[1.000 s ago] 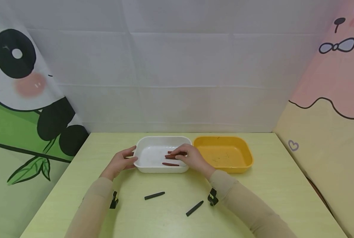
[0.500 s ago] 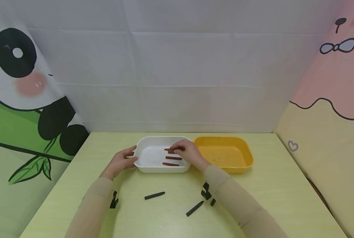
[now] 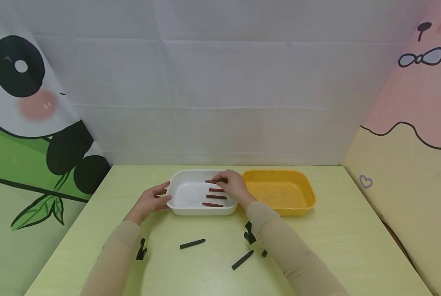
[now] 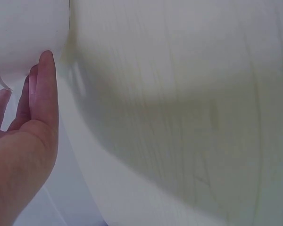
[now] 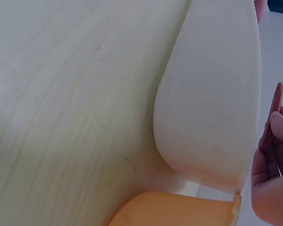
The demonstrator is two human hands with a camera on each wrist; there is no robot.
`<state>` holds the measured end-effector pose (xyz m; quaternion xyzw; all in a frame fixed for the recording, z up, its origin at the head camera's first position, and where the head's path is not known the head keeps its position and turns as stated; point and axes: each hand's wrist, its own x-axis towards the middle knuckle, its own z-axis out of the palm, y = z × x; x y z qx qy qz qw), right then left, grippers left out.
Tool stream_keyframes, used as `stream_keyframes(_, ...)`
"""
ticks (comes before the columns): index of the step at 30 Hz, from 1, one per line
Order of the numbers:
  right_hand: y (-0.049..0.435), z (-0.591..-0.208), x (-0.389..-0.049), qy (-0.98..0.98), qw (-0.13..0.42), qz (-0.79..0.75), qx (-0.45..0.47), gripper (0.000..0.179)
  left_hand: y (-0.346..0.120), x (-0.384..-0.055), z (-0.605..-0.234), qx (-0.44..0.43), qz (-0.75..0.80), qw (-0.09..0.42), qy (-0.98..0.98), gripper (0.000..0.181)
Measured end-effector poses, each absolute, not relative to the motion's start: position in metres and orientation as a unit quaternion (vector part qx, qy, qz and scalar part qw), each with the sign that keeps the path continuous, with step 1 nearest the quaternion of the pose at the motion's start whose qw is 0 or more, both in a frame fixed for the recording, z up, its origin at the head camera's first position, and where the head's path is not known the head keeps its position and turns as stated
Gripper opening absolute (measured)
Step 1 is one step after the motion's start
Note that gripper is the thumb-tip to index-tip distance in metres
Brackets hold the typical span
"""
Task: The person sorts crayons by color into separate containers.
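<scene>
The right hand (image 3: 236,187) reaches over the right end of the white tray (image 3: 202,211), thumb and forefinger pinching a red crayon (image 3: 210,181) near the tray's far side. Three other crayons (image 3: 216,197) lie inside. The left hand (image 3: 149,201), fingers extended and parted, touches the tray's left end.

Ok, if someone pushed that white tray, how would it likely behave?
The white tray would probably slide rather than tip, being low and broad. Its smooth, thin walls suggest stiff, light plastic. Pushed rightward, it might nudge the yellow tray close beside it.
</scene>
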<state>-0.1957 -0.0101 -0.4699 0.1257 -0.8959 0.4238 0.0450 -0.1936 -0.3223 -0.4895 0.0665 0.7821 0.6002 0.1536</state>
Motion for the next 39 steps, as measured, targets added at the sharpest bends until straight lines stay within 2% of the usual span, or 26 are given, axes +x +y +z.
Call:
stream_keyframes(20,-0.008,-0.473,-0.197,-0.903,0.041,0.413,0.109,0.018,-0.322,-0.191,-0.487,0.073,0.594,0.152,0.787,0.066)
stream_keyframes(39,0.035,-0.452,-0.167,-0.888,0.04,0.416,0.193,0.028,-0.319,-0.19,-0.488,0.07,0.592,0.146,0.789,0.066)
